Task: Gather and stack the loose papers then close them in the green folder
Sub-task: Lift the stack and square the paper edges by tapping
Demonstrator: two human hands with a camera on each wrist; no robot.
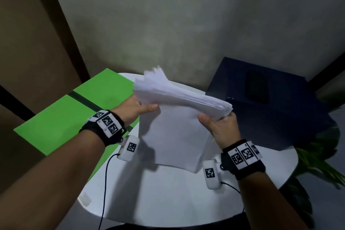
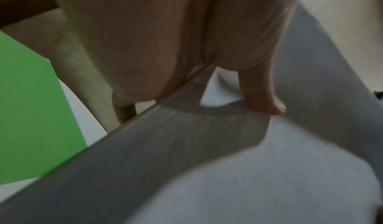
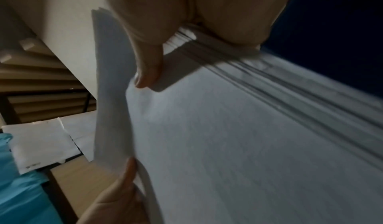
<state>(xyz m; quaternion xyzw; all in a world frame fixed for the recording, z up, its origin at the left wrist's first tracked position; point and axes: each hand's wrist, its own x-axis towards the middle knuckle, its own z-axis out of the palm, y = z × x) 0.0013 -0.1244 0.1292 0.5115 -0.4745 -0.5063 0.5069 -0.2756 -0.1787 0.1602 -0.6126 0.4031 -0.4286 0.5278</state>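
A thick stack of white papers [image 1: 177,132] stands tilted on its lower edge on the round white table [image 1: 168,201], its top edges fanned and uneven. My left hand [image 1: 139,108] grips the stack's upper left edge, thumb on the near face. My right hand [image 1: 219,124] grips the upper right edge the same way. In the left wrist view my left hand [image 2: 217,73] holds the papers [image 2: 259,178]. In the right wrist view my right hand [image 3: 165,39] pinches the papers [image 3: 238,145]. The green folder [image 1: 74,114] lies open and flat at the table's left, overhanging the edge.
A dark blue box [image 1: 270,102] with a black phone-like thing on top sits at the table's right rear, close to my right hand. A green plant [image 1: 317,158] stands beyond the table's right edge. The wall is just behind the table.
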